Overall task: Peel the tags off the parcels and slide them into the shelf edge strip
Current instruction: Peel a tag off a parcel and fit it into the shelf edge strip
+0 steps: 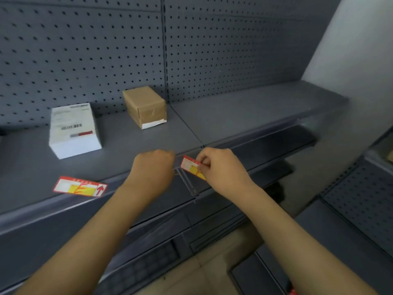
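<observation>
My right hand (221, 165) pinches a red, white and yellow tag (191, 166) right at the shelf edge strip (187, 184), near the seam between two shelf boards. My left hand (154, 167) is curled at the strip just left of that tag; whether its fingers grip the strip is hidden. A second, larger tag (80, 186) with a red arrow lies flat on the shelf near the front edge, to the left. Further back stand a white parcel (73, 129) with a barcode label and a brown parcel (145, 106).
The grey shelf (244, 116) backs onto a perforated panel (212, 50). Lower shelves (274, 145) sit beneath, and another shelf unit (361, 201) stands to the right. Tiled floor (212, 271) shows below.
</observation>
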The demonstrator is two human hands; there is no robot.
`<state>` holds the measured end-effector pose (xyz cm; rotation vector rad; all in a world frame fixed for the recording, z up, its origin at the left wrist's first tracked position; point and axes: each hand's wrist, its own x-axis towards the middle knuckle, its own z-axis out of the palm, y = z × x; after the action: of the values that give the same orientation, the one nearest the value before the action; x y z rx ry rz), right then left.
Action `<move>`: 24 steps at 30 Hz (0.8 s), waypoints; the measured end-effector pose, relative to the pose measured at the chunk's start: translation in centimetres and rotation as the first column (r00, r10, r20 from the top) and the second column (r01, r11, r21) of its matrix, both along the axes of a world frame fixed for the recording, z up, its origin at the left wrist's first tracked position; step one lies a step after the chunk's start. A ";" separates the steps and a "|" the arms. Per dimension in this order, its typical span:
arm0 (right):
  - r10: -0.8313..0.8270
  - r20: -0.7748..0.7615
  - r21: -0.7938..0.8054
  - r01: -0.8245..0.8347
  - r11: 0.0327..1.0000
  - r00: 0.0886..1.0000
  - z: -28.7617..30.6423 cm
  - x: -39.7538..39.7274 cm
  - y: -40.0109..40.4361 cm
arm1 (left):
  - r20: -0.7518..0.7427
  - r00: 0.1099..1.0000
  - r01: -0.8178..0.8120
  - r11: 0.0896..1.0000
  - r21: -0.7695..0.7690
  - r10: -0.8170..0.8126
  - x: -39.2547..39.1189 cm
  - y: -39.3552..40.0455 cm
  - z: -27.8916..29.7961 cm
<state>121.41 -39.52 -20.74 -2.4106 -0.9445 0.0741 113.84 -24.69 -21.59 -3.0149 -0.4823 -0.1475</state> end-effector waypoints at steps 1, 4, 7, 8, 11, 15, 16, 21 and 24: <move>0.010 -0.003 -0.007 -0.010 1.000 1.000 -0.2 0.7 0.5 | -0.003 1.000 -0.010 1.000 -0.002 0.010 0.3 0.4 -0.3; 0.038 -0.015 -0.026 -0.038 0.999 0.999 -0.9 2.5 1.8 | -0.017 1.000 -0.023 1.000 -0.012 0.023 1.1 1.4 -1.3; 0.087 -0.042 -0.017 -0.087 0.996 0.995 -1.1 4.1 2.9 | -0.024 0.999 -0.046 0.999 -0.005 0.046 1.5 1.9 -2.1; 0.104 -0.051 -0.004 -0.104 0.995 0.993 -1.1 4.6 3.1 | -0.022 0.998 -0.055 0.998 -0.004 0.055 1.7 2.0 -2.2; 0.177 -0.063 0.035 -0.175 0.984 0.982 -1.0 5.7 3.9 | -0.024 0.997 -0.076 0.997 0.000 0.076 2.0 1.7 -2.5; 0.271 -0.073 0.078 -0.266 0.961 0.960 -1.1 6.9 4.8 | -0.032 0.992 -0.119 0.993 0.000 0.119 2.3 1.0 -2.7; 0.294 -0.077 0.098 -0.286 0.953 0.953 -1.1 7.2 5.0 | -0.035 0.990 -0.136 0.991 0.008 0.136 2.3 0.8 -2.7; 0.402 -0.080 0.199 -0.381 0.903 0.912 -1.4 8.5 5.8 | -0.049 0.975 -0.219 0.976 -0.012 0.218 2.8 0.1 -2.7; 0.469 -0.059 0.235 -0.445 0.864 0.881 -1.6 8.9 6.2 | -0.055 0.964 -0.264 0.964 -0.032 0.262 2.9 -0.5 -2.8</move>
<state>130.32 -33.33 -22.37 -1.9189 -1.3786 0.2669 116.72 -25.19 -24.34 -2.9459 -0.8824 -0.0447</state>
